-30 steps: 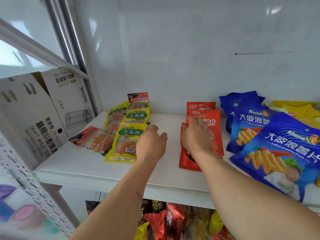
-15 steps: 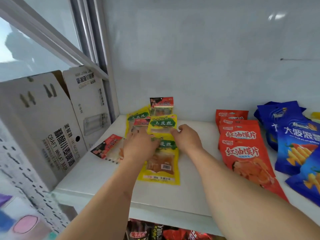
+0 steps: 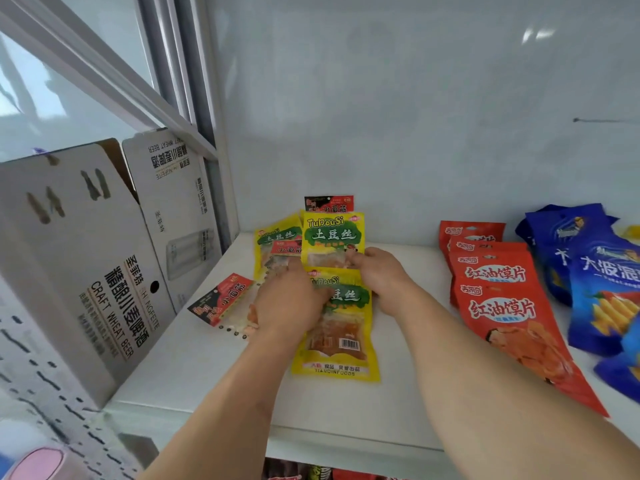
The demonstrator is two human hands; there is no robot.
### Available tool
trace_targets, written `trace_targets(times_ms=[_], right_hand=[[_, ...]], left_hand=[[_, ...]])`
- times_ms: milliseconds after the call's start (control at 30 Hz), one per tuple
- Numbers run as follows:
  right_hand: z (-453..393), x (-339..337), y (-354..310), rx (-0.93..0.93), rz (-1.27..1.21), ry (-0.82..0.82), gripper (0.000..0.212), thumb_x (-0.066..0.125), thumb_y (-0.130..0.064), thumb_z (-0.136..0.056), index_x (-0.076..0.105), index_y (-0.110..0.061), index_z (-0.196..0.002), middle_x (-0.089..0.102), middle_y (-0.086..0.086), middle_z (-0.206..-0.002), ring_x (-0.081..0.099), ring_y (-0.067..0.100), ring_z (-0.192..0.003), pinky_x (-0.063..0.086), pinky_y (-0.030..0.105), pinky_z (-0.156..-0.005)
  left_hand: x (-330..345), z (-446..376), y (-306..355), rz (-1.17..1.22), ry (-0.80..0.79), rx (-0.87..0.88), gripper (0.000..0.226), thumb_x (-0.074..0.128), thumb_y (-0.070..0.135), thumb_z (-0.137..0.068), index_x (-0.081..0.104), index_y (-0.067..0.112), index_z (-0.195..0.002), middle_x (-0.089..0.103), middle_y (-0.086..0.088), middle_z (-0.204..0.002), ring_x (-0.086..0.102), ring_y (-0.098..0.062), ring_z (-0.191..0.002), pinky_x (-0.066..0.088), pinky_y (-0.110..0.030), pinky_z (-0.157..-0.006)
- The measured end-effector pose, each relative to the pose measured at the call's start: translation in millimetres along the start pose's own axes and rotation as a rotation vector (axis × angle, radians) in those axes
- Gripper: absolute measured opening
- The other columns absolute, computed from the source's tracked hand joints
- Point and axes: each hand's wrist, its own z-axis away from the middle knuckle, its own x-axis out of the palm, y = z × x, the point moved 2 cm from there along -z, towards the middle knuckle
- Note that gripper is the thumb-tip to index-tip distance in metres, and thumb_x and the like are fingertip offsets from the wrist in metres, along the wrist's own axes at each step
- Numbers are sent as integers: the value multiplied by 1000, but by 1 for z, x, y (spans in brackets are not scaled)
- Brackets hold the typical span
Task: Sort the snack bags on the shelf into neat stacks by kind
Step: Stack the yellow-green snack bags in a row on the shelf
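Note:
Several yellow potato-shred bags lie overlapped at the shelf's middle left. My right hand point(image 3: 377, 275) pinches the lower edge of the rear yellow bag point(image 3: 332, 237). My left hand point(image 3: 287, 299) lies palm down across the front yellow bag point(image 3: 337, 341) and a red-black gluten bag point(image 3: 221, 299). Its fingertips reach the rear bag's lower left corner, where their grip is hidden. A third yellow bag point(image 3: 273, 233) and two more red-black bags point(image 3: 329, 203) point(image 3: 287, 249) sit behind.
Red chip bags point(image 3: 498, 296) lie overlapped to the right, with large blue bags point(image 3: 602, 289) beyond them. A white beer carton point(image 3: 86, 258) stands against the shelf's left end. The white shelf board point(image 3: 194, 362) ends just in front of my arms; more snacks show below.
Both hands left the red bags and moved left onto the yellow bags. The rear yellow bag has shifted under my right fingers. The view turned left.

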Motion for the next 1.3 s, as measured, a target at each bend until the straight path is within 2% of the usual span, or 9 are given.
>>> trace_targets(times_ms=[100, 233, 367, 500, 600, 733, 933, 1133, 1300], right_hand=[[-2, -7, 2, 54, -125, -44, 29, 59, -35, -96, 68, -8, -103, 74, 17, -101, 73, 34, -88, 58, 56, -83], [2, -20, 2, 104, -288, -117, 29, 58, -30, -99, 66, -5, -110, 75, 17, -101, 74, 30, -82, 60, 43, -73], [0, -32, 5, 131, -329, -131, 32, 60, -28, -97, 67, -2, -115, 73, 18, -109, 71, 35, -97, 58, 50, -84], [-5, -43, 3, 115, -340, -64, 20, 60, -23, -98, 68, -5, -98, 73, 19, -108, 70, 36, -94, 56, 54, -87], [-12, -52, 5, 90, -329, 34, 17, 61, -21, -98, 67, -9, -89, 73, 17, -99, 70, 33, -80, 58, 55, -79], [-21, -64, 4, 63, -307, 131, 17, 63, -25, -95, 69, -12, -87, 74, 18, -98, 72, 38, -88, 56, 63, -79], [-38, -81, -10, 52, -363, 171, 17, 64, -29, -95, 68, -16, -84, 68, 8, -79, 66, 22, -63, 57, 40, -63], [-44, -90, -11, 40, -293, 221, 24, 55, -27, -101, 61, -16, -82, 62, 2, -73, 58, 14, -56, 45, 19, -39], [-49, -89, -10, 7, -135, 261, 30, 61, -38, -95, 66, -10, -86, 69, 7, -88, 63, 24, -78, 52, 33, -72]], left_hand=[[-1, 4, 8, 33, -5, -40, 61, 67, 57, -84, 52, 15, -125, 68, -7, -117, 65, -30, -108, 52, -37, -81], [-2, 9, 20, 112, -26, -94, 52, 67, 53, -88, 55, 17, -123, 69, -3, -114, 64, -28, -105, 42, -32, -72], [1, 10, 29, 213, -51, -110, 34, 65, 51, -89, 61, 25, -111, 70, 2, -102, 65, -26, -96, 43, -32, -69], [10, 11, 38, 296, -67, -98, 24, 61, 50, -92, 57, 26, -98, 67, 3, -93, 62, -24, -87, 45, -34, -66], [16, 14, 46, 336, -76, -86, 33, 60, 51, -92, 58, 21, -105, 67, 0, -93, 63, -26, -89, 53, -38, -72], [18, 13, 53, 509, -152, -94, 35, 62, 51, -92, 56, 21, -109, 63, 7, -90, 62, -15, -82, 54, -37, -76], [20, 12, 57, 707, -385, -93, 19, 61, 22, -98, 67, 24, -116, 72, 4, -99, 66, -13, -81, 53, -26, -68], [17, 6, 63, 643, -336, -89, 25, 45, 9, -102, 63, 25, -96, 66, -2, -87, 57, -18, -70, 44, -28, -61], [15, -6, 62, 556, -271, -97, 18, 44, 11, -101, 60, 20, -100, 68, -14, -94, 69, -36, -86, 57, -49, -73]])
